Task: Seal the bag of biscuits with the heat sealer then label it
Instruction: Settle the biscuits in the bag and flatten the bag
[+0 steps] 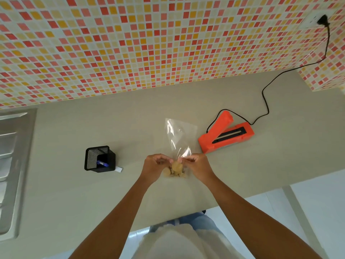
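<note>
A clear plastic bag (180, 136) lies on the grey counter (261, 165), its empty upper part stretching away from me. Round pale biscuits (177, 170) are bunched in its near end. My left hand (155, 166) and my right hand (198, 166) pinch the bag from either side just above the biscuits. The orange heat sealer (225, 134) stands with its lid raised to the right of the bag, black sealing strip showing. A white label (119, 169) lies flat beside the pen holder.
A black mesh pen holder (99, 158) with a blue marker (102, 163) stands left of my hands. The sealer's black cord (265, 101) runs to a wall socket (315, 20) at upper right. A steel sink drainer (11, 165) fills the left edge. The counter's front edge is close behind my wrists.
</note>
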`<action>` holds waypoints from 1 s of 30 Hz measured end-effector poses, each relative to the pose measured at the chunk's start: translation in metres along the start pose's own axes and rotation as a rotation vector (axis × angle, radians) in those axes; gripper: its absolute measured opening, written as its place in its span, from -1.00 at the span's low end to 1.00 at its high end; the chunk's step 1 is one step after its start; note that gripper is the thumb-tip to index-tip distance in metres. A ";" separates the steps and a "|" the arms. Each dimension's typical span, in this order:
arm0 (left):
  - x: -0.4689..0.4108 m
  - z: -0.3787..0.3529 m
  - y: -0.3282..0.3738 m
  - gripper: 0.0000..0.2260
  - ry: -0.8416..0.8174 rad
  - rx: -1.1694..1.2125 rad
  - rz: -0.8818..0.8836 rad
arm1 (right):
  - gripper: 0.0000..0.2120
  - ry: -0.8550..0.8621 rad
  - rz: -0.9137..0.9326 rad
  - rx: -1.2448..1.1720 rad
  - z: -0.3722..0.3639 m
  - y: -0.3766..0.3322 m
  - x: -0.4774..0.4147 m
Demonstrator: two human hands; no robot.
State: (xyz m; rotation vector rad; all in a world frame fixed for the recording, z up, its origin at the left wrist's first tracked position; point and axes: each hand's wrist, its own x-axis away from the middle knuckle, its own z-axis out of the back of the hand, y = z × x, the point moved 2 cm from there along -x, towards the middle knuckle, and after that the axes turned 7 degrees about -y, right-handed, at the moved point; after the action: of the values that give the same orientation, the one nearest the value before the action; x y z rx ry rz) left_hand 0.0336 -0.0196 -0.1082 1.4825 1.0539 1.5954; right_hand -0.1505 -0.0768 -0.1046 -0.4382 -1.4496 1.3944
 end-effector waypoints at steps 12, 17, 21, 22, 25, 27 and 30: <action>0.014 0.003 -0.027 -0.87 0.150 -0.117 0.230 | -0.80 -0.009 -0.171 0.135 -0.005 0.019 -0.001; 0.019 0.007 -0.032 -0.94 0.124 -0.106 0.300 | -0.79 -0.085 -0.212 0.110 -0.006 0.022 -0.001; 0.021 0.006 -0.029 -0.93 0.138 -0.084 0.328 | -0.76 -0.124 -0.252 0.045 -0.004 0.024 -0.001; 0.022 0.006 -0.029 -0.94 0.150 -0.098 0.323 | -0.78 -0.123 -0.257 0.036 -0.004 0.024 0.000; 0.020 0.005 -0.030 -0.95 0.168 -0.143 0.323 | -0.85 -0.089 -0.269 0.045 -0.003 0.021 -0.001; 0.019 0.005 -0.031 -0.90 0.192 -0.209 0.326 | -0.90 -0.058 -0.269 0.089 -0.004 0.022 -0.002; 0.021 0.004 -0.027 -0.83 0.262 -0.370 0.352 | -0.80 -0.018 -0.274 0.151 -0.007 0.027 -0.005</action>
State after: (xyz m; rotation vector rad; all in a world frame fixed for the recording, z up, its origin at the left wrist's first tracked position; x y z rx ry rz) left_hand 0.0353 0.0110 -0.1240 1.2750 0.6000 2.1444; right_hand -0.1530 -0.0702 -0.1316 -0.1252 -1.3511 1.2765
